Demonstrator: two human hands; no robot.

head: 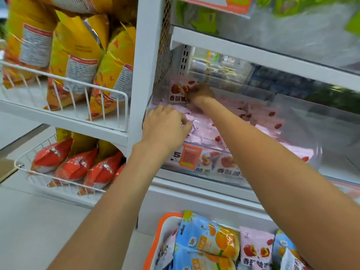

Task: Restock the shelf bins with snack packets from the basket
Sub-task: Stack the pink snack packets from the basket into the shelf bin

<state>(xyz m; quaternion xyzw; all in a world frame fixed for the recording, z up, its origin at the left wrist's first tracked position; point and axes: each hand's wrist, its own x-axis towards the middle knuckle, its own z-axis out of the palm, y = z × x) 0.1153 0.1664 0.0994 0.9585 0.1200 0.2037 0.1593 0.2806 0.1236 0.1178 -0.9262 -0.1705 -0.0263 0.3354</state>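
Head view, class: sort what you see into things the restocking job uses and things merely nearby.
In the job:
- left hand
- right hand
- pink snack packets
- clear shelf bin
- orange-rimmed basket

Just nearby:
- yellow bags
- red packets
- wire racks

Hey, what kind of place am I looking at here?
Most likely a shop's snack aisle. White wire shelves hold rows of yellow bags, a clear bin of pink packets carries a price tag, and an orange basket of packets sits below both hands.
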